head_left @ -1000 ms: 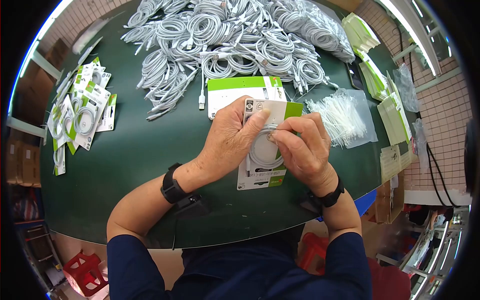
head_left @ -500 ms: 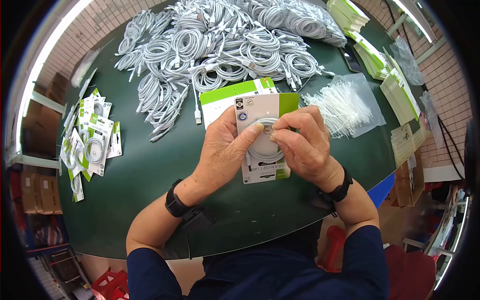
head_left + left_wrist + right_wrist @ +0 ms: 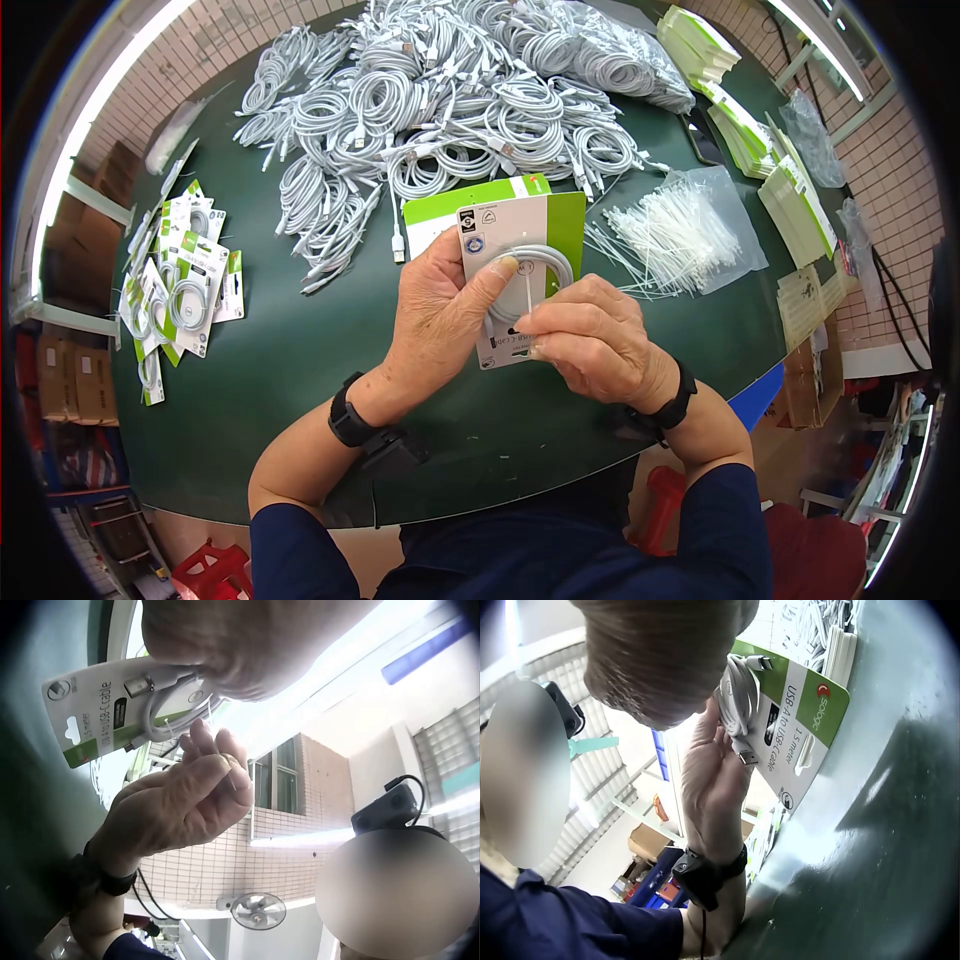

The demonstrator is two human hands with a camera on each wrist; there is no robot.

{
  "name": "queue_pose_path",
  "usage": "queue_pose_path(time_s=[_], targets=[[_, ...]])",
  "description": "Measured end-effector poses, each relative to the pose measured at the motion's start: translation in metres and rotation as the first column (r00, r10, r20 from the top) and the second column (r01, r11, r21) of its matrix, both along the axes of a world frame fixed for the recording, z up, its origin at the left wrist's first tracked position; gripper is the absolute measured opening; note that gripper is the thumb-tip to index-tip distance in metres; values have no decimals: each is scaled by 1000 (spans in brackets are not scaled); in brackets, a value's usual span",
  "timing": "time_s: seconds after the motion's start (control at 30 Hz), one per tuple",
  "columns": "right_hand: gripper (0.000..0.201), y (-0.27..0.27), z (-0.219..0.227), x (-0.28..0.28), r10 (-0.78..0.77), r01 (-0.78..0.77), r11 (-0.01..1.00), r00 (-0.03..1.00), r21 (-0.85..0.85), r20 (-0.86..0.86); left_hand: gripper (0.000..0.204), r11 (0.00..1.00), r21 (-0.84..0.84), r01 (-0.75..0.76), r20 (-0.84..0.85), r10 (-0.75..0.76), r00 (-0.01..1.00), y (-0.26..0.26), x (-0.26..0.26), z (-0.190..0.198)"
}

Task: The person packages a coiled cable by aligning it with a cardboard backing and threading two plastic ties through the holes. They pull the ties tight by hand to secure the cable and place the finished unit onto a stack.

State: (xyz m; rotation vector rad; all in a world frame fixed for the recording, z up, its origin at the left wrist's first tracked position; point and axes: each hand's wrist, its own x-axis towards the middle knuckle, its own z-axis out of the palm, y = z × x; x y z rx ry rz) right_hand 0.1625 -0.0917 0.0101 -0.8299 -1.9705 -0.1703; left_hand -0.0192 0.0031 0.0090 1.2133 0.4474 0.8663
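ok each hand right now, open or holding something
Left hand: closed on the card, thumb on the coiled cable.
Right hand: closed, pinching a thin white tie.

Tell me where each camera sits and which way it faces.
Head: worn on the head, facing forward and down at the card, cable and tie; shows left hand, right hand and sleeves.
Left wrist: looks past the left hand, large at the top, to the right hand; blurred head shows.
Right wrist: looks past the right hand, large at the top, to the left hand behind the card.
Both wrist views share card, cable, both hands.
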Motion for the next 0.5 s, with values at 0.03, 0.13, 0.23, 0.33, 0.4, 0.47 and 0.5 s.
queue_pose_path(time_s=[0.03,0.13,0.23,0.33,0.4,0.47,0.5], targets=[[20,1,0,0,12,-12,1000,1000,-5,-6,34,1000,-9,14,-10,-14,1000,1,-1,0],[22,1,1,1,44,-45,999,999,-29,-10,35,1000,-3,22,-28,-22,999,2,-2,0],[24,0,3,2,59,-60,997,998,-42,-19,35,1000,6,20,-44,-20,999,2,-2,-1],[25,0,5,1,70,-72,996,997,-56,-38,35,1000,-3,24,-59,-24,998,0,-2,0],[27,0,5,1,70,-74,995,996,-67,-59,34,1000,-4,17,-49,-17,999,0,-2,1],[28,1,4,0,63,-70,995,995,-77,-83,31,1000,0,2,-19,-2,1000,-1,1,1],[28,1,2,-1,48,-56,995,995,-82,-89,32,1000,3,2,-8,-2,1000,-1,1,0]])
